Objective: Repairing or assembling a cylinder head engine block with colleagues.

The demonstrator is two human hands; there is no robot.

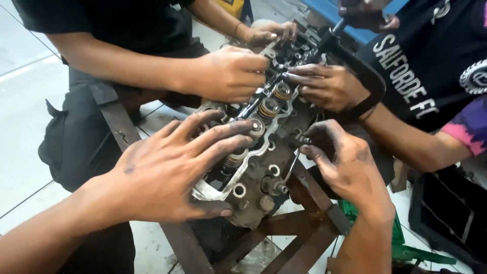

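— Six hands around one greasy cylinder head [253,187], and it sits on a rusty steel stand [299,223], filling most of the stand's top, its near end over the near edge.

— Where are the wearer's own hands?

— Left hand [172,172] lies flat on the head's left side, fingers spread wide and pressed down beside the row of valve springs [264,114], thumb hooked under the near corner. It grips nothing. Right hand [345,162] is at the head's right edge, fingers curled in narrow, fingertips pinching a thin bent wire [291,170] that runs down towards a bolt on the casting.

— And the springs themselves?

— They run in a diagonal line along the middle of the head, from the left hand's fingertips up to the far end. Grime all over them.

— Who else is in there?

— One person in dark clothes across the stand on the left: a fist [231,73] closed right over the far springs, another hand [269,33] behind it at the far end. A second person in a dark printed shirt [431,66] on the right has a hand [327,86] touching the head's far right edge, and works a black clamp tool [355,66] that arches over that hand.

— Underneath?

— Pale tiled floor [25,101], and something green [395,238] low by the stand's right leg.
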